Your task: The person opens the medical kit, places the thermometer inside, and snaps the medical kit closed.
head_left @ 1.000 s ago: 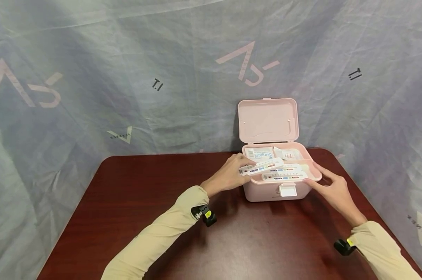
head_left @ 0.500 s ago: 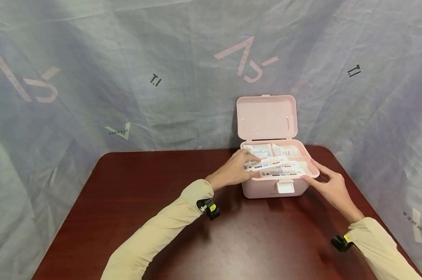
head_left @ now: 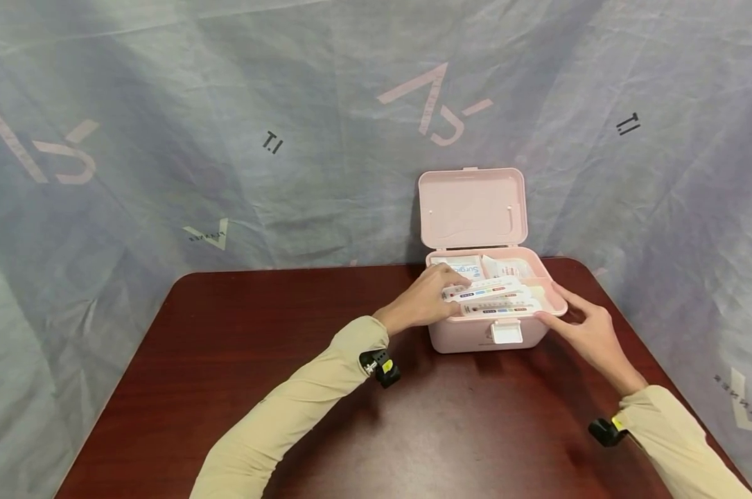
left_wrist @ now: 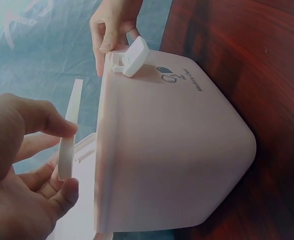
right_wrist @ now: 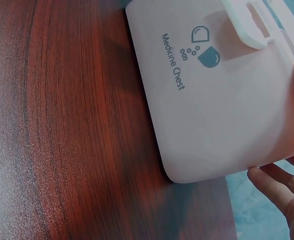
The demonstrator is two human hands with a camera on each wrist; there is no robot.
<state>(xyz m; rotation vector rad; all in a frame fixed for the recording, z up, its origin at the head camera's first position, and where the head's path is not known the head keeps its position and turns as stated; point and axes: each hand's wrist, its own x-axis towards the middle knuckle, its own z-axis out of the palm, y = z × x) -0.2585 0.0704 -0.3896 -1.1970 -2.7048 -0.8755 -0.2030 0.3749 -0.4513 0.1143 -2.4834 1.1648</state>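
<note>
A pink medicine chest (head_left: 475, 337), its lid (head_left: 473, 208) raised, stands near the back right of the table. My left hand (head_left: 427, 296) pinches a white thermometer (head_left: 484, 288) with a printed scale and coloured bands, just over the chest's front compartment. In the left wrist view that thermometer (left_wrist: 72, 110) is edge-on between thumb and fingers, above the rim. Other similar white thermometers (head_left: 500, 305) lie beneath it in the chest. My right hand (head_left: 590, 334) holds the chest's front right corner, thumb at the front rim and fingers along the side, as the right wrist view shows too.
Behind the thermometers, a packet (head_left: 459, 267) lettered "Surgical" and a clear-and-white package (head_left: 506, 268) fill the rear compartments. A white latch (head_left: 506, 331) sticks out at the front. Grey printed cloth (head_left: 326, 138) hangs close behind the dark red wooden table (head_left: 276, 305).
My left hand has moved slightly right with the thermometer, lowering it toward the others in the chest. The right hand keeps its hold on the corner. The head view has shifted a little.
</note>
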